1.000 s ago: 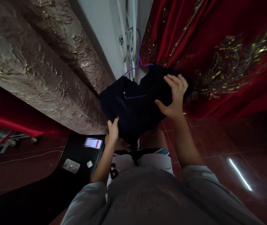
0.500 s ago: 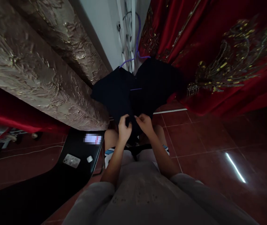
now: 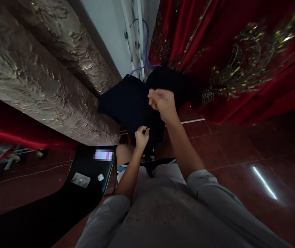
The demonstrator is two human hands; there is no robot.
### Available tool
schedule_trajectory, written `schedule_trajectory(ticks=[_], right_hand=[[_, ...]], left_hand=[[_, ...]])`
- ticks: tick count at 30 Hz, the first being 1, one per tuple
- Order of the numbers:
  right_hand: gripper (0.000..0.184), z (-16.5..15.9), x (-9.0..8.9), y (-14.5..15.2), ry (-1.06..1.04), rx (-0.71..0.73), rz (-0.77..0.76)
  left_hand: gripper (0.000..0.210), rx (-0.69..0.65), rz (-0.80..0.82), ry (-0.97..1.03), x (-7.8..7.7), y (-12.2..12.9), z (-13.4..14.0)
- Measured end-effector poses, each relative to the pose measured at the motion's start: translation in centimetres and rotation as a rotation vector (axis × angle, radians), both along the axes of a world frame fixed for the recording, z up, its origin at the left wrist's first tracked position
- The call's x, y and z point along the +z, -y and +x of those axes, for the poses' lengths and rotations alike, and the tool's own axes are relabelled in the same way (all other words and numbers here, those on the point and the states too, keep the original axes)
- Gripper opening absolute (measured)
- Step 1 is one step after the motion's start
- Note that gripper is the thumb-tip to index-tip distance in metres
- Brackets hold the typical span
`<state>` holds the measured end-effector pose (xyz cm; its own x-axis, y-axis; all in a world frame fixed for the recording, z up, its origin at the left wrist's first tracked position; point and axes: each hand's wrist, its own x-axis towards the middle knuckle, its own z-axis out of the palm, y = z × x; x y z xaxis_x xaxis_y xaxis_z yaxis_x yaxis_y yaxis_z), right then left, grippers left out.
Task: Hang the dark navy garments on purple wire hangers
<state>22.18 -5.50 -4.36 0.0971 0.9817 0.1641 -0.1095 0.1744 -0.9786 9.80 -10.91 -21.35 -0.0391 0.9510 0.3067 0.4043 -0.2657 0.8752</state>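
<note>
A dark navy shirt (image 3: 123,100) hangs in front of me on a purple hanger (image 3: 146,51), which is hooked to a white metal grille. At the lower front of the shirt, my left hand (image 3: 141,136) is closed in a pinch on the cloth, with thumb and forefinger curled together. My right hand (image 3: 163,101) is raised before the upper chest of the shirt, near the neck opening. Its fingers are drawn together, but whether cloth lies between them is hidden. Dark fabric makes buttons and edges impossible to make out.
Embossed beige curtain (image 3: 67,93) hangs at left, and red cloth with gold sequins (image 3: 230,72) at right. A black bench (image 3: 89,165) beside my left leg carries a phone (image 3: 81,180), a small white case (image 3: 100,177) and a blurred bright item. Red floor tiles (image 3: 230,148) lie below.
My right hand has left the lower front and risen to the upper chest of the shirt. My left hand stays low on the cloth. The hanger's crossbar is now hidden.
</note>
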Motion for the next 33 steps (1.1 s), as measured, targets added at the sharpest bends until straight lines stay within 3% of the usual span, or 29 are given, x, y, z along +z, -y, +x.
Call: schedule_trajectory(ticks=[2,5,7,9,12,14,16,20,23,26,30,33], right_hand=[[0.046,-0.5,2.5,-0.5,-0.004,-0.029,0.080],[0.047,-0.6,3.9,0.2,-0.003,-0.006,0.140],[0.047,-0.2,3.6,0.9,0.016,0.029,0.163],[0.046,0.2,2.9,1.1,0.049,0.038,0.193],[0.043,0.4,1.0,0.5,0.124,-0.045,0.242],[0.042,0.0,-0.2,0.0,0.195,-0.125,0.263],[0.041,-0.7,-1.0,-0.4,0.270,-0.147,0.253],[0.036,-1.8,-0.2,-0.5,0.266,-0.069,0.145],[0.031,-1.8,0.3,-0.7,0.189,-0.054,0.119],[0.027,-1.4,-1.2,-1.0,0.221,-0.102,0.104],[0.030,-1.4,-4.3,-0.8,0.293,-0.104,0.016],[0.028,-2.3,-5.0,0.1,0.259,-0.047,0.043]], left_hand=[[0.020,-0.042,0.010,-0.014,1.6,-1.4,-0.3],[0.013,-0.103,0.109,0.000,7.0,-3.5,-1.3],[0.030,-0.087,0.339,0.049,11.7,-4.7,-2.0],[0.034,-0.098,0.476,-0.036,16.1,-5.6,-2.4],[0.035,-0.168,0.551,-0.246,19.9,-6.6,-2.5],[0.035,-0.164,0.559,-0.336,20.2,-7.0,-2.6],[0.033,-0.094,0.563,-0.369,19.5,-7.1,-3.0],[0.031,0.041,0.547,-0.356,17.9,-6.7,-3.4],[0.030,-0.043,0.502,-0.397,18.1,-5.8,-2.9],[0.031,-0.077,0.512,-0.375,19.4,-5.4,-2.9],[0.030,0.167,0.520,-0.108,20.0,-8.0,-6.7],[0.029,0.338,0.256,0.378,17.8,-11.5,-10.3]])
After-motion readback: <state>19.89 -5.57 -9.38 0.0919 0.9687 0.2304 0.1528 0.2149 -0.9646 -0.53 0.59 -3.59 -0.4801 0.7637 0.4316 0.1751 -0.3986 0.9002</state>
